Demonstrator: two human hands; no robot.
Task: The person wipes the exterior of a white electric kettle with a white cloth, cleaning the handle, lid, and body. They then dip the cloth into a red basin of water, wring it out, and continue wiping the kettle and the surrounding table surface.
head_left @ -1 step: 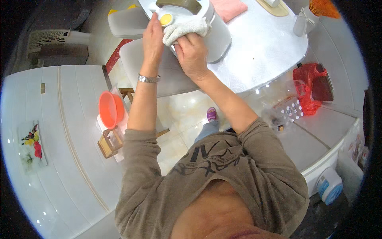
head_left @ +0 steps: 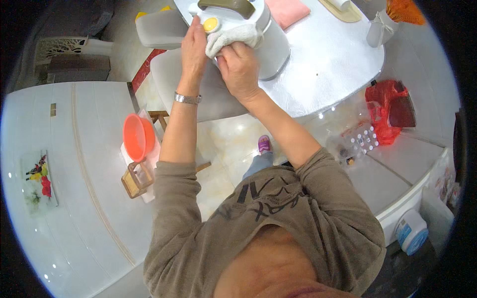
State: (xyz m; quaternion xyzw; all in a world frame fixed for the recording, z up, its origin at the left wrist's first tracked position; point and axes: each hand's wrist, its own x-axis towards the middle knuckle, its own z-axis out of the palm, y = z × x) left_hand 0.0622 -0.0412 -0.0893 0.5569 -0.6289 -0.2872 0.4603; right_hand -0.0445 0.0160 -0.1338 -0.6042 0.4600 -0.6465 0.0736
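Note:
A white lidded appliance (head_left: 272, 49), perhaps an electric hot-water pot, stands at the near left of the white table. It has an olive carrying handle (head_left: 231, 7) and a round yellow button (head_left: 211, 25) on its lid. My right hand (head_left: 238, 69) is closed on a pale bunched cloth (head_left: 233, 39), pressed against the lid's near edge beside the button. Along the pot's left side lies my left hand (head_left: 194, 47), fingers stretched out and touching it; their far sides are hidden. A metal-band watch is on my left wrist.
On the white table (head_left: 328, 64) lie a folded pink cloth (head_left: 287, 12) and, at right, a white vase (head_left: 381, 30). Grey chairs (head_left: 184, 84) stand at left. An orange basin (head_left: 139, 137) sits low at left; a red plastic bag (head_left: 380, 111) and wrapped bottles (head_left: 362, 139) are at right.

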